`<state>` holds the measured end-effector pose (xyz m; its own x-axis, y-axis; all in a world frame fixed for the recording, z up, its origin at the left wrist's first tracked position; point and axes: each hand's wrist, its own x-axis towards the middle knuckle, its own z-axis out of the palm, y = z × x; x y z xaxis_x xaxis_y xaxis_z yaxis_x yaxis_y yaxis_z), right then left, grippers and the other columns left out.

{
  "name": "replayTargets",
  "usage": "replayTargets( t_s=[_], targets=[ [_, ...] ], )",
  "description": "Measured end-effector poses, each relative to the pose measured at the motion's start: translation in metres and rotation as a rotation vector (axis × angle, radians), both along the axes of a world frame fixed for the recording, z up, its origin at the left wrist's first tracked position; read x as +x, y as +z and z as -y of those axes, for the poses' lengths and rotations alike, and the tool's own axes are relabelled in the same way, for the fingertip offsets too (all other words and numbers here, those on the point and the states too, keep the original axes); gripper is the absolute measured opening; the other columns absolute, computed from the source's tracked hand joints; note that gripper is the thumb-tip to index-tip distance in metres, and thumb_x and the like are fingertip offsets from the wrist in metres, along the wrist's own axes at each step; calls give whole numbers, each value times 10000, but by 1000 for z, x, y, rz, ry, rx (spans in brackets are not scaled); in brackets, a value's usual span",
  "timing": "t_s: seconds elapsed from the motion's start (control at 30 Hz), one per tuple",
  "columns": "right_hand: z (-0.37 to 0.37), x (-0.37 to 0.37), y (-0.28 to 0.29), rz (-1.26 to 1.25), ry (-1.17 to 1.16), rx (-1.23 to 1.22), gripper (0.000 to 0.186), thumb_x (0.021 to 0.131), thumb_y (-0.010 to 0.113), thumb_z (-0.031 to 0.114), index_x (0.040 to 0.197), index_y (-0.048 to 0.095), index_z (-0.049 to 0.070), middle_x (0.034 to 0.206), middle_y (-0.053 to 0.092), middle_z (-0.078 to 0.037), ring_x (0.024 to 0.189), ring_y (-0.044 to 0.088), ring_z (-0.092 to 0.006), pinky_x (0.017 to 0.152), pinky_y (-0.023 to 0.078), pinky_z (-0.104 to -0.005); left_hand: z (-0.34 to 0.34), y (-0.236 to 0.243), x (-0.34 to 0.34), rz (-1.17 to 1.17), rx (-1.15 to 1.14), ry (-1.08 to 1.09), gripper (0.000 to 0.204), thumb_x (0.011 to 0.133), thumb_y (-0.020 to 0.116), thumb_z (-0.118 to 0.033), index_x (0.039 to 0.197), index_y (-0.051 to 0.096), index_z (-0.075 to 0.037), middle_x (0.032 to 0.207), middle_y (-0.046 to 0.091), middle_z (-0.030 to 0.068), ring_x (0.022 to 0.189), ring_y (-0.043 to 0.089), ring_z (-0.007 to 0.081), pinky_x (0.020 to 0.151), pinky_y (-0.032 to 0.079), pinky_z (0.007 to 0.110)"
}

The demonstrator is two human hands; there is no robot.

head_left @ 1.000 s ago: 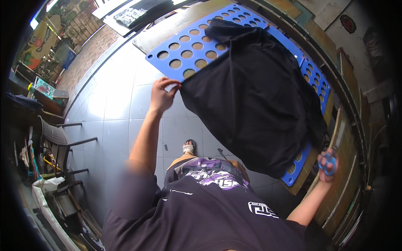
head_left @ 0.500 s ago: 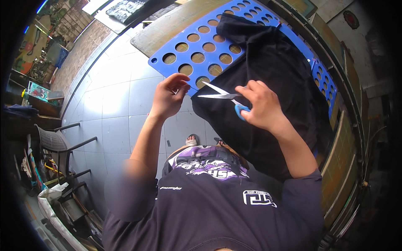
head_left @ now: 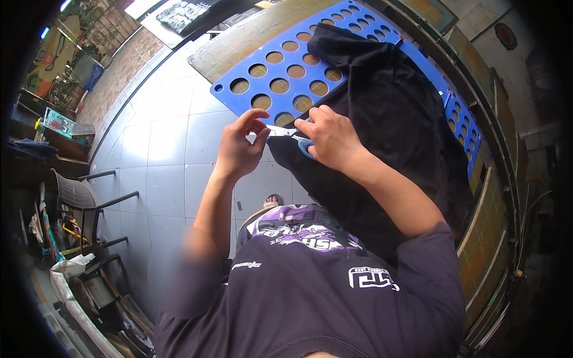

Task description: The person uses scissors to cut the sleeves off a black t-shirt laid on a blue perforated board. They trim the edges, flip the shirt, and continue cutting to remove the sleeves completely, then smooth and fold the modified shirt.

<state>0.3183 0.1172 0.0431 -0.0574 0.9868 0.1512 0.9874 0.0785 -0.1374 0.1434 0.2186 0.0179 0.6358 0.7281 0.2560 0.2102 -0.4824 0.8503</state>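
Note:
My right hand is closed around the blue handle of a pair of scissors, whose metal blades point left. The blade tips reach the fingers of my left hand, which is curled in a pinch. Whatever lies between those fingers is too small or hidden to make out. Beneath and beyond the scissors, a black garment drapes over a blue folding board with round holes. One corner of the dark cloth hangs past the board's near edge, just under the blades.
The blue board lies on a worn table. Grey floor tiles stretch to the left, where a dark chair stands. Flat framed panels lean along the right side. Another table with a dark printed cloth is at the far left.
My right hand has moved left with the scissors, bringing the blades up to my left hand. The blades were spread apart before and now look closer together. My left hand has barely shifted.

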Motion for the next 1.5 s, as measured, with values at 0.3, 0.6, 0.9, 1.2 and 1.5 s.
replayTargets(
  t_s=[0.3, 0.6, 0.9, 1.2, 1.5],
  targets=[
    [-3, 2, -2, 29, 27, -43, 137, 732, 627, 85, 868, 643, 82, 815, 567, -88, 846, 575, -238, 663, 517, -354, 10, -4, 2, 2, 2, 45, 274, 776, 622, 24, 1034, 578, -57, 715, 627, 66, 684, 614, 164, 686, 462, 277],
    [-6, 2, -4, 76, 33, -124, 252, 685, 662, 86, 936, 645, 97, 851, 563, -79, 869, 570, -236, 674, 516, -352, 16, -4, 2, -4, 15, 66, 253, 793, 634, -28, 1039, 583, -51, 750, 644, 48, 688, 602, 151, 699, 452, 279],
    [18, 13, 11, 91, 26, -32, 251, 679, 683, 121, 923, 637, 86, 884, 573, -85, 900, 574, -238, 692, 520, -343, 20, -4, -3, 13, 96, 159, 255, 767, 612, 24, 1011, 582, -45, 763, 646, 82, 703, 633, 174, 692, 483, 282],
    [9, 4, 9, 84, 64, -12, 120, 727, 633, 104, 836, 640, 55, 862, 574, -97, 889, 581, -236, 664, 525, -341, 28, -4, -4, 21, 67, 155, 242, 780, 623, -22, 1018, 591, -47, 777, 651, 61, 725, 624, 158, 716, 466, 286],
    [-2, -1, 6, 136, 14, -221, 300, 678, 642, 45, 974, 642, 92, 881, 561, -81, 882, 568, -233, 678, 517, -359, 29, -8, -4, 41, 68, 143, 245, 771, 615, 10, 1009, 588, -44, 760, 644, 70, 707, 625, 163, 706, 478, 281]
  ],
)
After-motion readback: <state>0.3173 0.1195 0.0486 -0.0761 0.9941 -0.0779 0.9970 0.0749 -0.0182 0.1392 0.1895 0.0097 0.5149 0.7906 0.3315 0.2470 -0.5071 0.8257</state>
